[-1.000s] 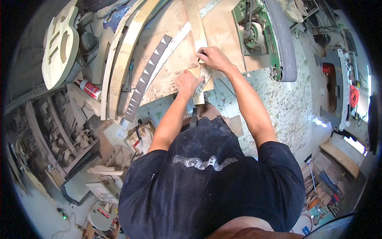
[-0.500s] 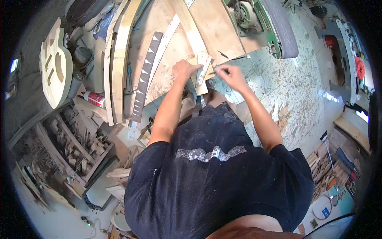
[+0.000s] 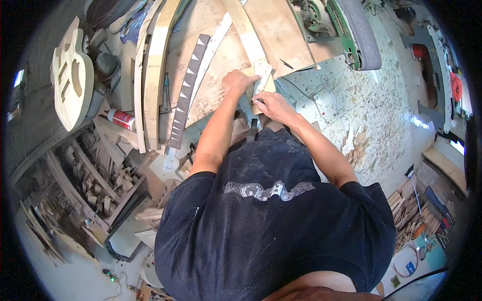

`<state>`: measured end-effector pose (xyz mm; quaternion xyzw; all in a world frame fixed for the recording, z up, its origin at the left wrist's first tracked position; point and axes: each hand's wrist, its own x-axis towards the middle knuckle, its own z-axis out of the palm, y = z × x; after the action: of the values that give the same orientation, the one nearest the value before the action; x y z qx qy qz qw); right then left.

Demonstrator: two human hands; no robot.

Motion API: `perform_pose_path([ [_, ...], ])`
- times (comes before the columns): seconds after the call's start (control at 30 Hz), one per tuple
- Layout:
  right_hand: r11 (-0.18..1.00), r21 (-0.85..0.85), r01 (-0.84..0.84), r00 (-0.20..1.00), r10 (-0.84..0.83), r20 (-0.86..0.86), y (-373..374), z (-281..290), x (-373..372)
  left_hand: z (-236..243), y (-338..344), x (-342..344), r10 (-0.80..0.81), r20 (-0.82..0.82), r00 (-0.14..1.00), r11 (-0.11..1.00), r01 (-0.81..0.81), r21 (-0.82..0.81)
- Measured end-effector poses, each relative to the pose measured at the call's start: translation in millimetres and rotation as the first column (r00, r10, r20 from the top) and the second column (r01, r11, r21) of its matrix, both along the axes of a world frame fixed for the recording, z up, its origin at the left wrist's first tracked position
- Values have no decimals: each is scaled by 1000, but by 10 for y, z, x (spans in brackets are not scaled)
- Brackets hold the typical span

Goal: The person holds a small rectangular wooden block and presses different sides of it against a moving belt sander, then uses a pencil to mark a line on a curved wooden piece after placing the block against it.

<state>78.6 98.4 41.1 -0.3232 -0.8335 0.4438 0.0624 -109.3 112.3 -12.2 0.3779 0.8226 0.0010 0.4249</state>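
Observation:
A long pale wooden board reaches toward me over the workbench edge. On its near end lies a small white template with dark spots. My left hand is closed at the board's left side, its thumb pressing on the template. Just below the template, my right hand pinches something small and dark at the board's near end; its kind is hidden by the fingers. A thin dark pen-like tool lies on the bench to the right.
A dark strip with white triangles and curved wooden pieces lie on the left. Beyond them are a guitar-shaped body and a glue bottle. A green belt sander stands far right. Wood offcuts fill a bin lower left.
My right hand has moved left and slightly nearer to me, from beside the board onto its near end. My left hand stays at the template.

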Motion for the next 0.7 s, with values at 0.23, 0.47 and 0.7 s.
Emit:
perform_pose_path([
  [0.23, 946, 196, -257, 964, 264, -14, -92, -17, -84, 129, -15, 24, 7, -22, 1000, 999, -6, 49],
  [0.47, 921, 240, -307, 948, 318, -6, -370, 8, 139, 77, -40, 40, 3, -52, 999, 998, 0, 57],
  [0.7, 995, 95, -34, 994, 44, -101, -433, -37, 287, 18, -44, 30, -9, -56, 998, 997, 13, 74],
])
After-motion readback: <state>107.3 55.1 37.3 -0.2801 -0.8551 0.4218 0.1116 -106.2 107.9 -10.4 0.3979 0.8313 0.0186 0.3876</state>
